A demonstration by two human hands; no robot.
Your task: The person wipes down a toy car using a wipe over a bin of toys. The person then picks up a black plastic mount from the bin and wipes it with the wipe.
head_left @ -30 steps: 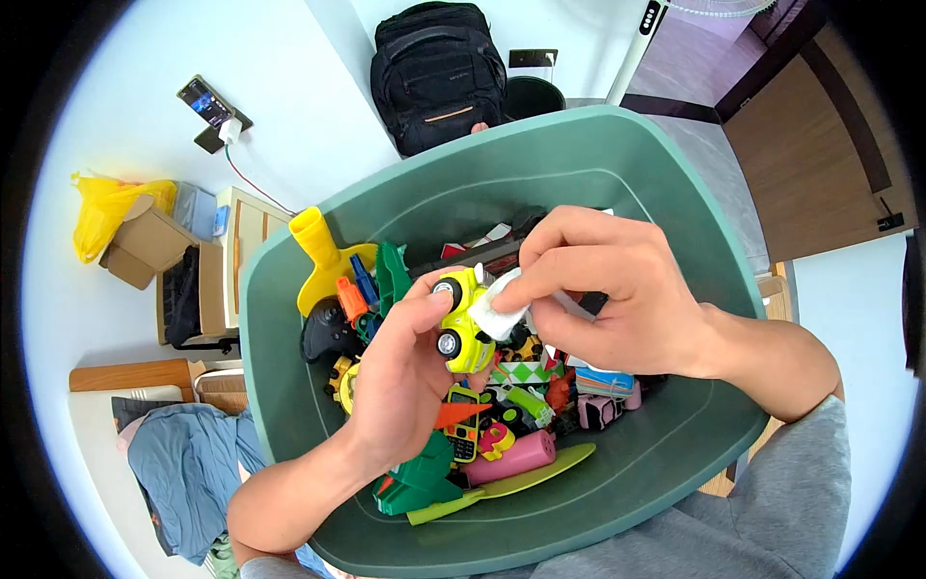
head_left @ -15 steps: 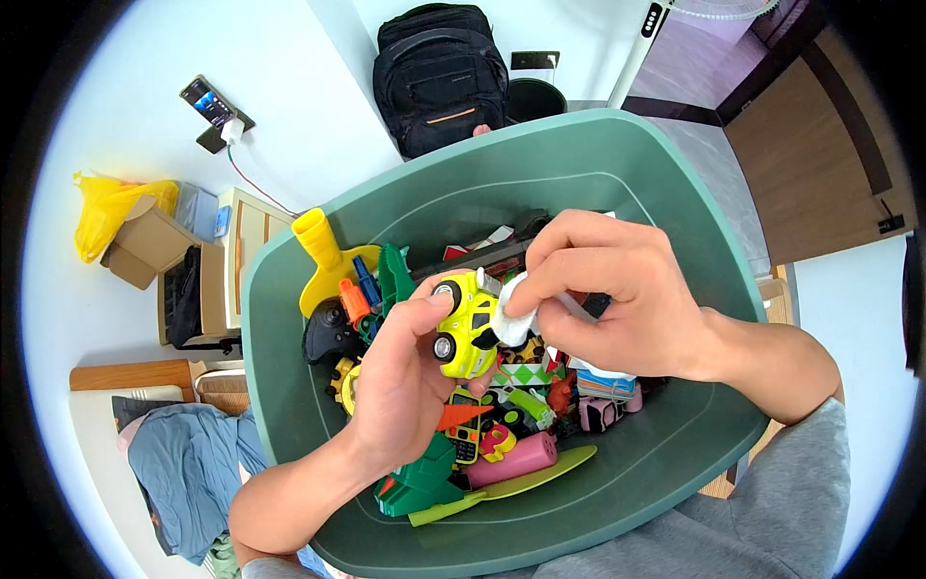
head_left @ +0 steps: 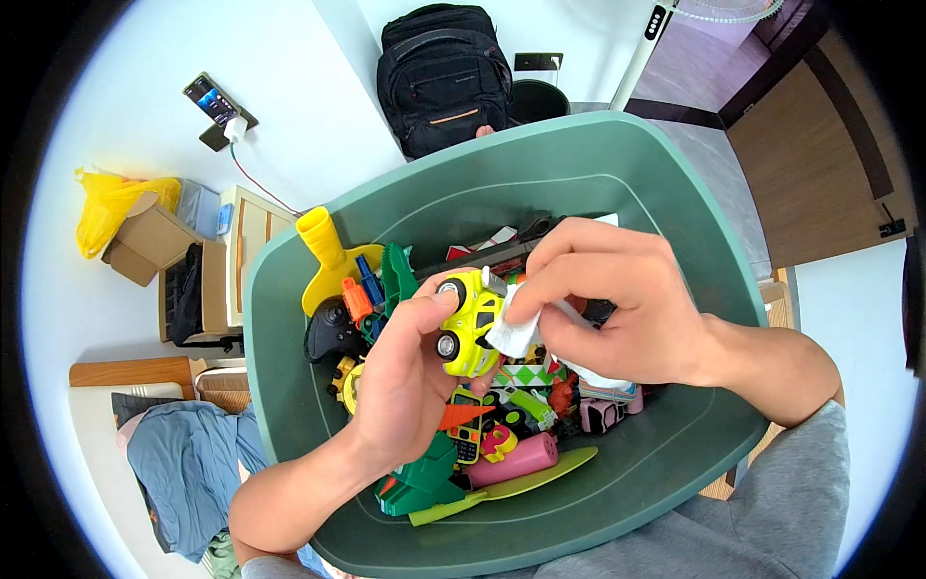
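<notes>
My left hand [head_left: 403, 372] is closed around a yellow-green toy car [head_left: 473, 333], which is tipped on its side with two wheels toward the thumb. A white wipe [head_left: 515, 326] is pinched between the thumb and fingers of my right hand [head_left: 617, 299]. The wipe lies against the car's roof and windows, and part of it hangs below the right hand. Both hands are above a large green tub [head_left: 709, 405]. Beneath them are a yellow toy phone [head_left: 468, 434], a pink cylinder [head_left: 516, 461] and a green toy blade [head_left: 526, 484].
A yellow scoop-shaped toy [head_left: 328, 256], a black game controller [head_left: 333, 328] and a green crocodile-like toy [head_left: 396, 275] lie along the tub's left side. Beyond the tub's far rim stands a black backpack [head_left: 444, 82]. A phone [head_left: 207, 96] charges on the wall.
The wipe has shifted slightly down and left across the car, spreading flatter over its side. My left hand keeps its hold on the car.
</notes>
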